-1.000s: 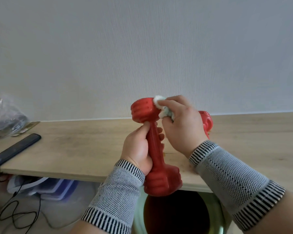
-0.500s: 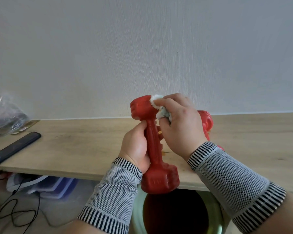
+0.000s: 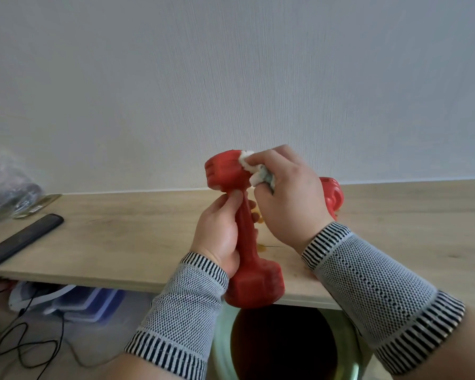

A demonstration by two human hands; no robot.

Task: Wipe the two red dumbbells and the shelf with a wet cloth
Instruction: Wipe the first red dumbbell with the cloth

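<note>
Dumbbell no. 1 is held off the shelf, long axis near upright w/ a slight lean, top head toward the wall, bottom head hanging past the shelf's front edge. Left hand grips the shaft at mid-height, fingers curled round it, thumb up along it just under the top head. Right hand pinches the wet cloth in curled fingers and presses it on the right flank of the top head, so the cloth lies up and left of the right knuckles, touching red. Next stroke, I'd judge, turns on that: the cloth must travel round the top head or down the shaft, and the left grip blocks the mid-shaft, so it'll need a re-grip or a twist. Second dumbbell lies on the shelf just behind the right hand, mostly hidden, nearer the right hand; prob. not yet wiped, can't tell.
</note>
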